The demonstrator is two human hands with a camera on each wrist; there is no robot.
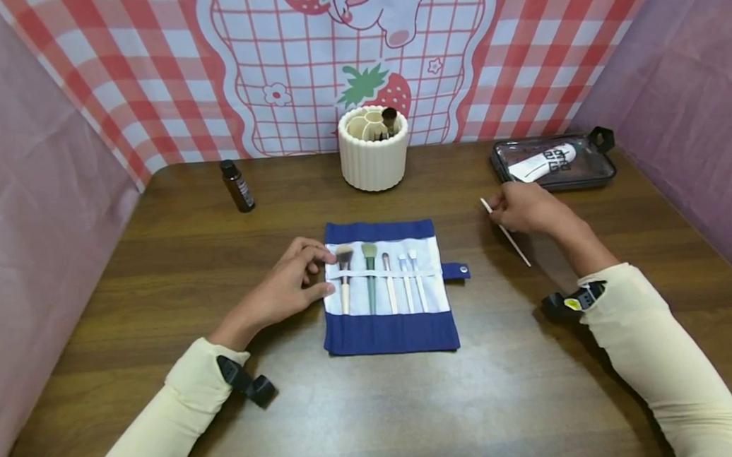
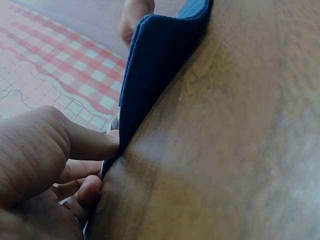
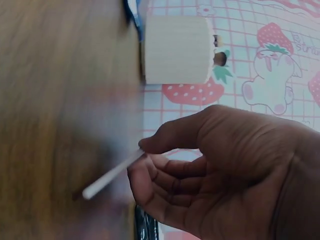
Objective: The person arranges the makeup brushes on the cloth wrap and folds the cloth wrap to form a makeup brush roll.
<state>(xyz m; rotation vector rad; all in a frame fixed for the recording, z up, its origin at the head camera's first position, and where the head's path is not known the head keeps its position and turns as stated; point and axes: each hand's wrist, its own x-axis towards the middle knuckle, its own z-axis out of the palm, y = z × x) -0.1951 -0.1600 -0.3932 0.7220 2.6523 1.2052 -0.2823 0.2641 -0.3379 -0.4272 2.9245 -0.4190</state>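
1) Pinching a slim white stick (image 1: 510, 238) in the right hand (image 1: 528, 207), slanted over the table (image 1: 379, 419), right of the blue brush roll (image 1: 391, 334)
2) Touching the brush roll's left edge with the left hand (image 1: 289, 280), thumb and fingers parted
3) Showing five brushes (image 1: 371, 282) under a white band (image 1: 358, 274)
4) Farther back, left to right: dark bottle (image 1: 240, 188), ribbed pot (image 1: 374, 165), see-through case (image 1: 594, 172) with white tube (image 1: 546, 162)

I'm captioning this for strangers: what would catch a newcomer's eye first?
Probably the open blue roll and its row of brushes, mid-table beside the left hand. Next, the thin pale stick pinched in the right hand. Behind, a strawberry-print backdrop fills the wall.
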